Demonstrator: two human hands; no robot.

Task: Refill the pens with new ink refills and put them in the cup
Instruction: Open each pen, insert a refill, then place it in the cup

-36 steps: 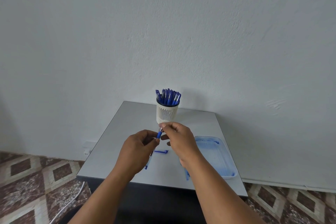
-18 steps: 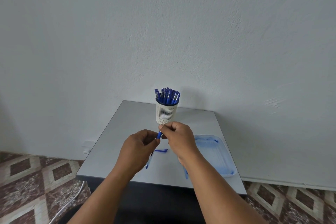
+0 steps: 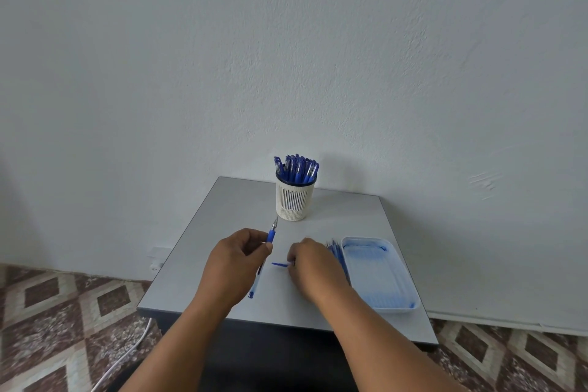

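Gripping pen (image 3: 271,234), left hand (image 3: 234,267).

Two bare forearms enter from the bottom of the frame, no sleeves visible. Left hand (image 3: 234,267) and right hand (image 3: 313,267) both bare: no gloves, rings, watch or wristbands seen. Dark clothing patch at bottom centre between the arms, detail unclear.
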